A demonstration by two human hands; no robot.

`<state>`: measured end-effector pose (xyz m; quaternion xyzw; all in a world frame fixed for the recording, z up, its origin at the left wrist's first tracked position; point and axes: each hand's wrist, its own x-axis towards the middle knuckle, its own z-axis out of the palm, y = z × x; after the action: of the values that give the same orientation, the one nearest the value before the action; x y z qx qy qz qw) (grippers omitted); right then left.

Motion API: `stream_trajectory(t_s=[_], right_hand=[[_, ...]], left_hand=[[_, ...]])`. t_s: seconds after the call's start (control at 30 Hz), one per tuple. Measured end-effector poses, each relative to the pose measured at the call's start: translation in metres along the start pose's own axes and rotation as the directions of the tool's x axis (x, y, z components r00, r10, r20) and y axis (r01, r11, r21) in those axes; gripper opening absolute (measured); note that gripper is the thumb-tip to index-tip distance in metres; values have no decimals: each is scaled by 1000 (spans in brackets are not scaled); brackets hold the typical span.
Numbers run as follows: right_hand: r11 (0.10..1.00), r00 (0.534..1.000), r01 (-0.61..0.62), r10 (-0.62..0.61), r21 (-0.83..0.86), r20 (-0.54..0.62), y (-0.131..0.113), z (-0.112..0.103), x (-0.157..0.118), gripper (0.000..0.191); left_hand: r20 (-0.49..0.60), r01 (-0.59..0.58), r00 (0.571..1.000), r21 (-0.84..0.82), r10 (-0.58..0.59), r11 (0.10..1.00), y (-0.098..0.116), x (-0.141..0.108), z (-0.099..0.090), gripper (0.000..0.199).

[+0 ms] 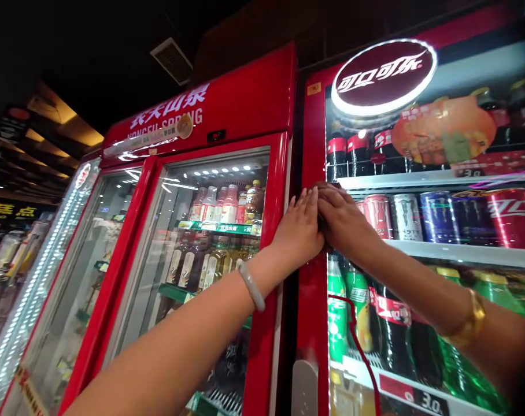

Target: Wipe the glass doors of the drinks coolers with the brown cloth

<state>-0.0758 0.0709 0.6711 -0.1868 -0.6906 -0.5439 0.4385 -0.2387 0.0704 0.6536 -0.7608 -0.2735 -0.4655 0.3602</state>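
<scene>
Two bare hands meet at the red frame [310,323] of a lit cooler. The left hand [300,222], a grey bangle [250,286] on its wrist, points its fingers up along the frame; the right hand [343,216] bends in from the frame's other side, touching the left, a gold bracelet [477,312] farther up that arm. From here I can't tell whether either one grasps the frame or only presses on it. Right of the frame, drink cans [440,216] line a shelf, with green bottles [337,312] lower down. Left of the frame, a red fridge [249,92] stands just beside it.
</scene>
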Motion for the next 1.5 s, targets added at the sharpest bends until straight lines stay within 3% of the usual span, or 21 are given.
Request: stream_trajectory(t_s=[0.1,0.17,0.23,0.33,0.4,0.47,0.53,0.67,0.87,0.97,1.03,1.23,1.3,1.5], right_hand=[[999,999,23,-22,-24,28,-12,2,-19,54],[997,1000,24,-23,-70,9,-4,7,-9,53],[990,1000,10,-11,-139,-7,16,13,22,51],[966,998,-59,62,-252,1,53,16,90,50],[945,991,-91,119,-314,69,70,14,130,49],[916,976,-135,190,-378,111,75,13,152,48],[903,956,-175,250,-392,150,68,10,152,48],[896,929,-220,313,-386,197,29,3,104,47],[944,948,-179,242,-278,209,-71,-8,-25,47],[930,908,-268,331,-251,256,-111,-9,-76,49],[917,887,-315,376,-245,267,-121,-10,-85,49],[864,808,-420,496,-279,317,-124,-17,-51,44],[849,784,-455,525,-269,330,-141,-18,-63,45],[797,701,-578,595,-178,393,-201,-26,-127,49]], left_hand=[[-19,-141,989,103,144,985,-5,-19,3,78],[-42,-182,981,151,191,972,-16,-8,1,75],[-72,-165,981,175,180,971,-31,25,-6,75],[-112,-105,986,175,126,979,-54,92,-24,75],[-133,-57,988,128,75,990,-65,128,-34,78],[-119,-16,993,48,22,999,-70,145,-39,81],[-108,19,994,-35,-22,999,-69,143,-39,85],[-18,-55,998,-126,53,991,-59,93,-33,87],[114,-212,961,-270,250,939,-35,-40,-4,82],[46,-254,953,-423,301,870,-21,-96,19,74],[28,-236,959,-470,281,851,-15,-109,29,67],[47,-74,992,-553,120,830,-9,-89,28,69],[80,-50,990,-573,116,818,-3,-106,29,69],[240,36,963,-577,127,816,24,-192,27,72]])
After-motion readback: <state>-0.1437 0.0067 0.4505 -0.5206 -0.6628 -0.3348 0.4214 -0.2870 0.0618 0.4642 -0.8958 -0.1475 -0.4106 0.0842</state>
